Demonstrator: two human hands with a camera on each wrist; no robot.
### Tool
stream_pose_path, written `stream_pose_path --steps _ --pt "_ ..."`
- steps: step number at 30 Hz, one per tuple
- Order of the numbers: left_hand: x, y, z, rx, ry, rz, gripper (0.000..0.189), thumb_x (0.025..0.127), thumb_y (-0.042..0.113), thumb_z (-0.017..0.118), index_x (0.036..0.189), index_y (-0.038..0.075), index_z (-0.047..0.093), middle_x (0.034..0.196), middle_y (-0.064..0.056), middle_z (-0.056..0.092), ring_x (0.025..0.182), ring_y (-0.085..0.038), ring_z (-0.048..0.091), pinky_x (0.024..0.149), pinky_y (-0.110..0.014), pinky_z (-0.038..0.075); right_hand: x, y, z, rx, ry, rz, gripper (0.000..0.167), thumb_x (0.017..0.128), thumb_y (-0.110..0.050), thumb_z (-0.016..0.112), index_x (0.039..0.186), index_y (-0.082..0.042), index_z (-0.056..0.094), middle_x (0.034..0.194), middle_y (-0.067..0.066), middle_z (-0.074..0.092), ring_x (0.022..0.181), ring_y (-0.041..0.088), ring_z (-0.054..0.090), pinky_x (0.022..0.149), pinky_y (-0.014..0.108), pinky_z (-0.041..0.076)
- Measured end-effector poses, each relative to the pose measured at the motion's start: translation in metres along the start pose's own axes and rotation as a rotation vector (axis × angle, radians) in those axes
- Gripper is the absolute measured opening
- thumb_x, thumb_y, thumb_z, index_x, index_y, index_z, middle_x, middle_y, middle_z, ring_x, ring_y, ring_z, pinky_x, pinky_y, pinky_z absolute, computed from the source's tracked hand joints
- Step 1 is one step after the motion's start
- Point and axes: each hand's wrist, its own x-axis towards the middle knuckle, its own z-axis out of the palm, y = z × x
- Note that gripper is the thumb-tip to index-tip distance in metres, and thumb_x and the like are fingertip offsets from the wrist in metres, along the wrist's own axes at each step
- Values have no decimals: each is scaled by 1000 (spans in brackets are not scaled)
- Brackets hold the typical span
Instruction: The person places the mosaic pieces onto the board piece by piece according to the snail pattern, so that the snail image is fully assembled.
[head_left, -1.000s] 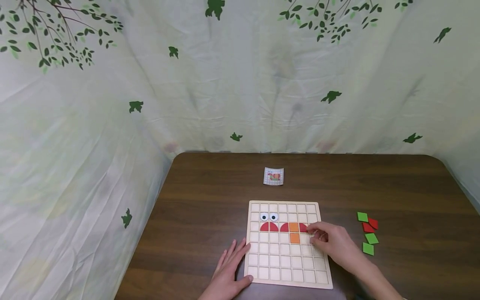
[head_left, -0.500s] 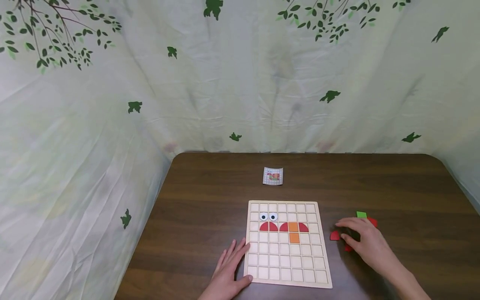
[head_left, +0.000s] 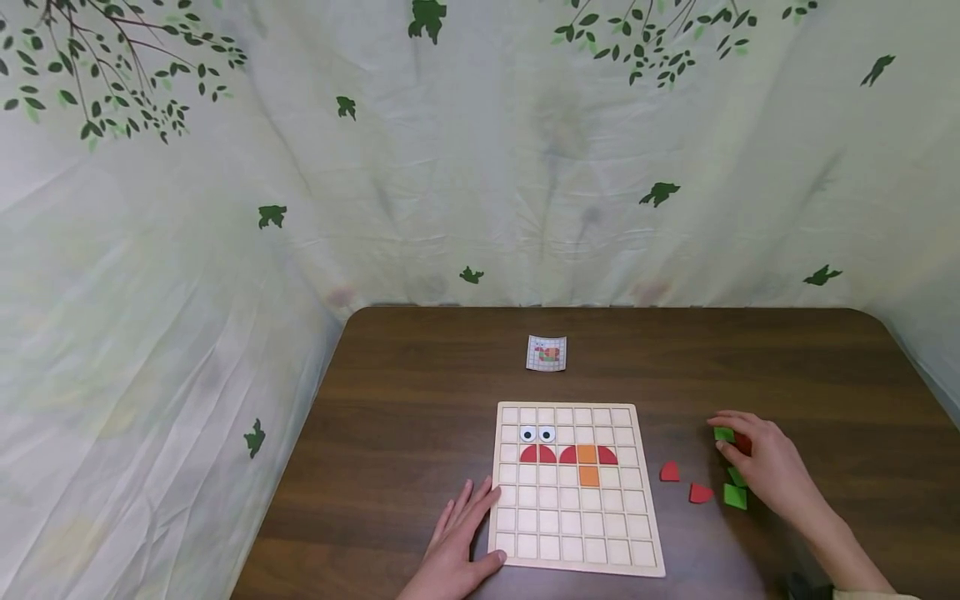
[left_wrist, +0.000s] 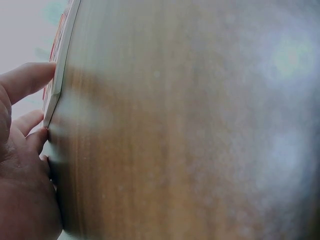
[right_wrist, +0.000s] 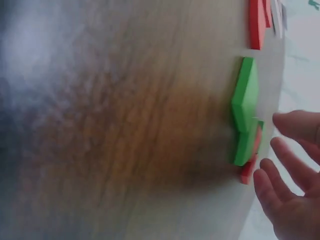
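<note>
My left hand (head_left: 459, 542) rests at the lower left corner of a pale wooden grid board (head_left: 547, 525), fingers along its left edge and thumb at the bottom edge. In the left wrist view the fingers touch the board's rim (left_wrist: 59, 80). My right hand (head_left: 772, 467) is over the loose tiles right of the board, thumb and index finger on either side of a green square tile (head_left: 723, 434). The right wrist view shows those fingers spread apart. Partly covered by the hand are a red tile (head_left: 742, 443) and another green tile (head_left: 737, 477).
Two red rounded tiles (head_left: 701, 494) and a green square (head_left: 735, 497) lie between board and right hand. On the board sit googly-eye tiles (head_left: 537, 434), red quarter-round tiles (head_left: 538, 454) and orange squares (head_left: 588, 476). A small picture card (head_left: 547, 353) lies behind it.
My right hand has left the board's right side, gone to the loose tiles, then up and right to the far green one. Two red tiles now lie nearer the board. The left hand stays put.
</note>
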Motion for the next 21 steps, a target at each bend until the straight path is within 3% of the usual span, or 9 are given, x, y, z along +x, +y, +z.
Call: stream_pose_path --steps 7,14,21 --pt "0 -2 1 0 1 2 78 82 22 74 152 22 39 160 1 27 148 -34 12 108 -39 -1 9 6 4 -37 -48 43 34 82 1 74 115 0 68 118 29 61 95 44 61 72 59 49" --pt "1 -2 1 -8 -8 -11 78 83 23 74 152 22 39 161 1 26 148 -34 11 108 -45 -1 14 2 5 -54 -69 36 33 82 -2 76 114 0 69 113 25 63 92 39 60 71 56 50" --pt "1 -2 1 6 -3 -7 78 82 22 74 152 22 39 161 1 27 148 -34 12 108 -46 0 13 -4 10 -29 -48 8 33 81 -2 76 114 -3 69 108 16 61 77 24 59 61 38 48"
